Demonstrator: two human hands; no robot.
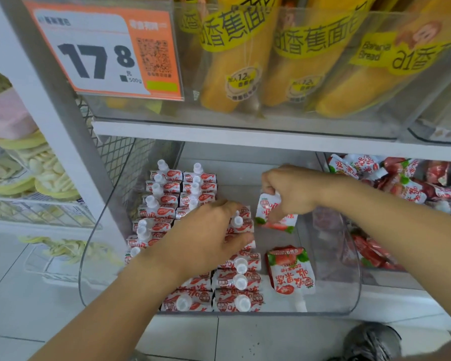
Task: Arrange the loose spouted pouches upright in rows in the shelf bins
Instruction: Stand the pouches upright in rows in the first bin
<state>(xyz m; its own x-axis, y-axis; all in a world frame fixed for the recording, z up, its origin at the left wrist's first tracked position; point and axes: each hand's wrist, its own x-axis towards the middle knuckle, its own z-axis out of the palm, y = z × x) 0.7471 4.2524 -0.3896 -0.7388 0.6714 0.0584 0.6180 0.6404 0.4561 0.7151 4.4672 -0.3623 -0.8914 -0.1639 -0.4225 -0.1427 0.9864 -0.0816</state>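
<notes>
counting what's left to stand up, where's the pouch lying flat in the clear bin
The flat strawberry pouch lies spout-forward in the clear bin's bare right part, near the front wall, beside the upright rows and below the right hand.

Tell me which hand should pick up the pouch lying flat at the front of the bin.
Probably the right hand, once it sets down the pouch it pinches. The flat pouch lies on that side, while the left hand rests on the standing rows.

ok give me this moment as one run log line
left hand: resting on upright pouch rows | right hand: pinching pouch over clear bin | loose pouch: lying flat | phase: placing
</notes>
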